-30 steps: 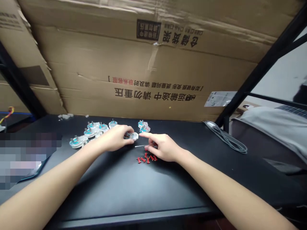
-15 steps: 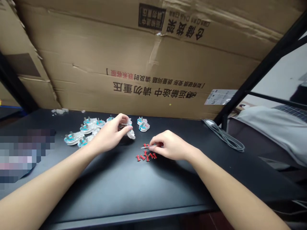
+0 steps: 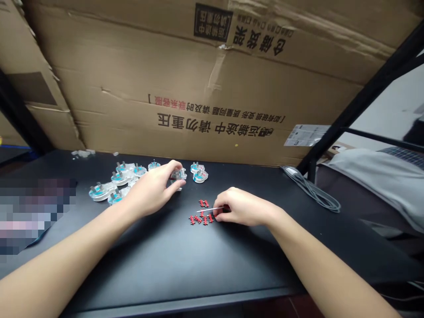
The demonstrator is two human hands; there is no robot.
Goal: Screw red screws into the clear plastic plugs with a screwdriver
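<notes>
A large sheet of corrugated cardboard [image 3: 212, 88], printed with upside-down Chinese text, fills the view behind a black worktop [image 3: 165, 269]. A black metal frame upright [image 3: 374, 92] crosses the cardboard's right side, with a white printed label [image 3: 306, 135] just left of it. Further right lies a pale grey fabric cover [image 3: 371, 181]. A coiled grey cable [image 3: 311, 192] lies on the worktop's far right, and a pixelated patch [image 3: 29, 216] hides whatever lies at the left.

Near the far edge of the worktop, left of centre, a loose cluster of clear plug housings [image 3: 102, 191] with teal insides and metal pins lies on its side. Two more housings [image 3: 198, 173] sit just to the right of the left hand.

The left hand [image 3: 150, 190] reaches forward with its fingers curved over a clear plug housing [image 3: 178, 175], which is partly hidden behind them. The right hand [image 3: 243, 206] rests low on the worktop, with its fingertips [image 3: 220, 211] pinched together on a thin metal pin [image 3: 208, 209]. The pin points left, above a small scattered group of red terminal pieces [image 3: 202, 214], which lie just beside those fingertips.
</notes>
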